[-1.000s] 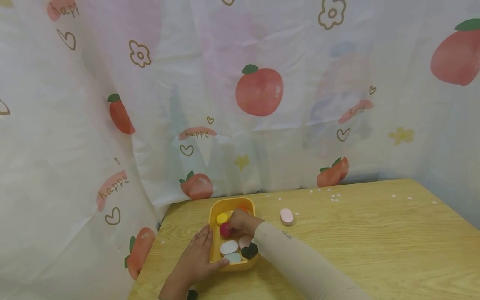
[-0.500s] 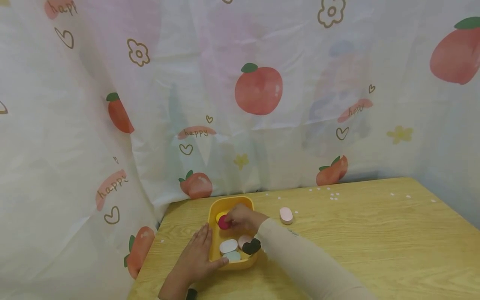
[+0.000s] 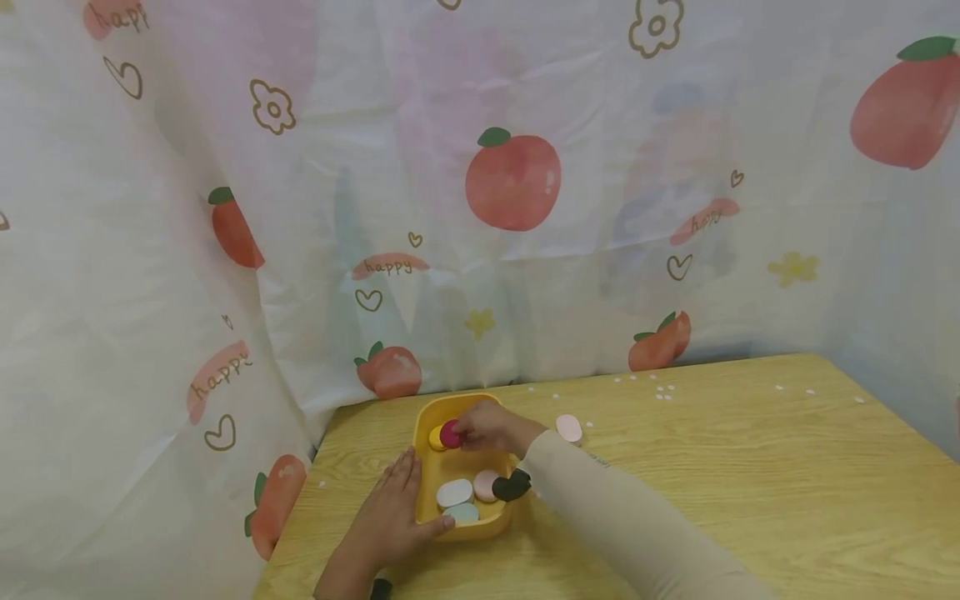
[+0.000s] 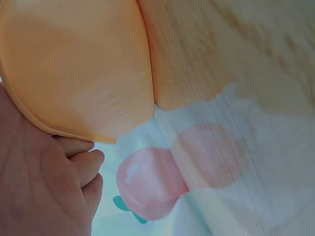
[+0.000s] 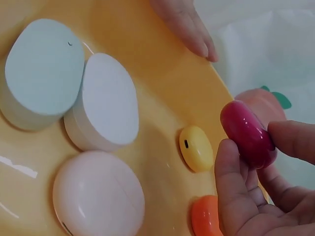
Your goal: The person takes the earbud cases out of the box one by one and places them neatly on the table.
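Note:
In the head view my right hand [image 3: 491, 427] pinches a magenta earbud case [image 3: 450, 434] over the far part of a yellow tray [image 3: 480, 530]. The right wrist view shows the magenta case between thumb and fingers, raised above the tray floor. Below it lie a yellow earbud case [image 5: 196, 149] with a dark port slot and an orange case [image 5: 205, 216], partly hidden by the hand. At the near end are a white case [image 3: 454, 493], a pale green case [image 3: 461, 512] and a pale pink case [image 3: 486, 485]. My left hand [image 3: 382, 517] rests its extended fingers against the tray's left rim, thumb at the near edge.
A light pink oval case [image 3: 569, 428] lies on the wooden table [image 3: 712, 467], right of the tray. Small white specks [image 3: 663, 392] dot the back of the table. A fruit-printed curtain [image 3: 585, 308] hangs behind and to the left.
My right hand has carried the magenta case a short way toward the tray's far end, now in front of the yellow one. The left hand has stayed at the rim.

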Demonstrator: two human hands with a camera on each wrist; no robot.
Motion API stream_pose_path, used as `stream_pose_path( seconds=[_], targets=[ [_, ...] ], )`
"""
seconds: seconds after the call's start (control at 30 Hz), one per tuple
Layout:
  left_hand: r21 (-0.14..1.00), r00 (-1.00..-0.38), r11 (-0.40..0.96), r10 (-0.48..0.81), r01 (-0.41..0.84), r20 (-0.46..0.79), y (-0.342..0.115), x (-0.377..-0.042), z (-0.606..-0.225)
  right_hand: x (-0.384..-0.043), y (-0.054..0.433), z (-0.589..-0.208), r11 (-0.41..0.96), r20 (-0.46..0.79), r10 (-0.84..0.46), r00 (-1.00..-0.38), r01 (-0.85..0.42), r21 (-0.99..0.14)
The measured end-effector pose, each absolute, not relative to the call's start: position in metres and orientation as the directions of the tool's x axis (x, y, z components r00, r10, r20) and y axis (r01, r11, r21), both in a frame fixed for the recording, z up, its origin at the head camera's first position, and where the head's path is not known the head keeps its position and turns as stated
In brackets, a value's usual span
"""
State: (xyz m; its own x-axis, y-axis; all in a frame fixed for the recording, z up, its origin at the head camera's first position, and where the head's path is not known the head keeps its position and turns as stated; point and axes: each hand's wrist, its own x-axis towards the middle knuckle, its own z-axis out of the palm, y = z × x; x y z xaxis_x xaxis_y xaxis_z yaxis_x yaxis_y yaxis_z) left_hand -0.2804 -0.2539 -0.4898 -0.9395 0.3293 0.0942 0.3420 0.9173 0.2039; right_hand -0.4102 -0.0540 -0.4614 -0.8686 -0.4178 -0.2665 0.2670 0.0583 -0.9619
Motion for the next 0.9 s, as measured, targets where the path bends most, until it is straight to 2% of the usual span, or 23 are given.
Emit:
stream_pose_path(
  seconds=[0.47,0.9],
  targets=[
    [0.203,-0.941,0.919,0.326,0.338,0.092,-0.254,-0.281,-0.490,-0.413,-0.036,-0.452,0.050,-0.223,-0.426,-0.877,0.224,-0.973],
    [0.206,-0.943,0.920,0.323,0.332,0.077,-0.254,-0.281,-0.491,-0.419,-0.023,-0.448,-0.055,-0.215,-0.477,-0.852,0.273,-0.960]
  ],
)
